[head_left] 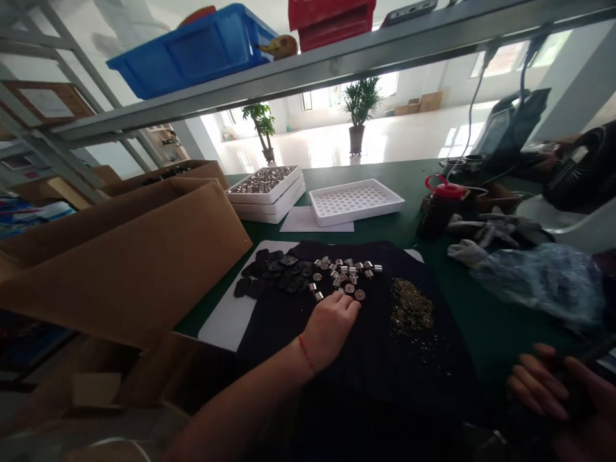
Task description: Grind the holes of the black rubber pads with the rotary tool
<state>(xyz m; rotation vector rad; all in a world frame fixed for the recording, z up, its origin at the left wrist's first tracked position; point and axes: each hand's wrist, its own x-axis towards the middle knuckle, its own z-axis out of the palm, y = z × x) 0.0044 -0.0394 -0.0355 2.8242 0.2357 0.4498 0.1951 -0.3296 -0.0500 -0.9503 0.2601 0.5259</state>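
Two hands are working well apart at a green bench (pixel 481 321), the left hand (pixel 331 330), a red string (pixel 306 354) tied at its wrist, lying flat and unclenched with its fingertips reaching the edge of a cluster of small silver metal cylinders (pixel 342 276). The right hand (pixel 539 385) is curling at the lower right, its fingers bunching beside a dark object (pixel 594 350) that it may be gripping, though the shadow there makes that hard to tell. The cylinders are sitting scattered on a black cloth (pixel 409 391), with flat black pieces (pixel 276 273) crowding just to their left and a patch of gold-coloured grit (pixel 411 308) lying to their right. A white board (pixel 226 321) is showing beyond the cloth's left edge. Farther out, stacked white trays (pixel 262 192) are holding rows of metal parts beside a white pocketed tray (pixel 356 200). A red-capped bottle (pixel 443 205), work gloves (pixel 491 231) and a clear plastic bag (pixel 539 282) are sitting to the right, while a cardboard box (pixel 120 269) is standing open to the left. A blue bin (pixel 187 54) and a red bin (pixel 332 22) are resting on a metal shelf (pixel 337 67) overhead. No brand or label is reading clearly anywhere.
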